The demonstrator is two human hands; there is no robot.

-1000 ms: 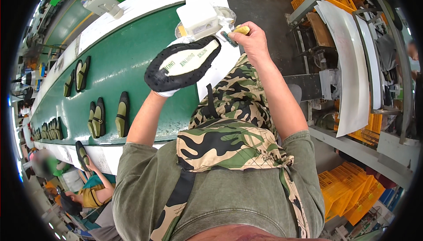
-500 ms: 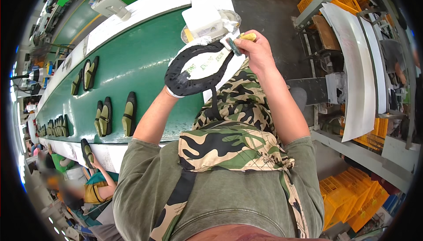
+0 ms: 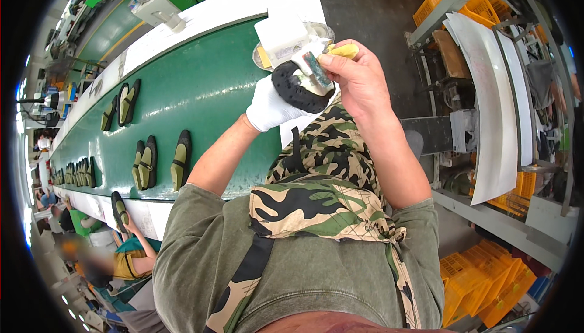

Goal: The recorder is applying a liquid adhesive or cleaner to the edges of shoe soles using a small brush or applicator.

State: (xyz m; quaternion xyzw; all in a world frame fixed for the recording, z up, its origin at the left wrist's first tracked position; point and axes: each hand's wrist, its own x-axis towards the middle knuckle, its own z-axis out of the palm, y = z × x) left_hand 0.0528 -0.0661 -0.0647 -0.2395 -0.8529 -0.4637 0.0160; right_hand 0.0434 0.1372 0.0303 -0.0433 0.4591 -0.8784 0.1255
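My left hand (image 3: pixel 267 106), in a white glove, is closed round a black shoe upper (image 3: pixel 283 87) and tilts it, with its underside partly turned away. My bare right hand (image 3: pixel 365 80) pinches a brush-like tool with a yellow handle (image 3: pixel 345 50). Its flat head (image 3: pixel 316 72), smeared white and green, lies against the pale underside of the upper. Just beyond my hands, a white box-shaped container (image 3: pixel 281 39) stands in a round metal tray (image 3: pixel 263 59).
Several olive-and-black shoes (image 3: pixel 180 161) stand on the green conveyor belt (image 3: pixel 213 77) to the left. A person's hand (image 3: pixel 131 226) holds another shoe at the belt's near edge. Orange crates (image 3: pixel 474 278) and a metal rack with white sheets (image 3: pixel 486 108) stand to the right.
The upper has turned from showing its full length to being tilted and foreshortened. My left hand's gloved back now shows. The tool has moved from the heel end further onto the underside.
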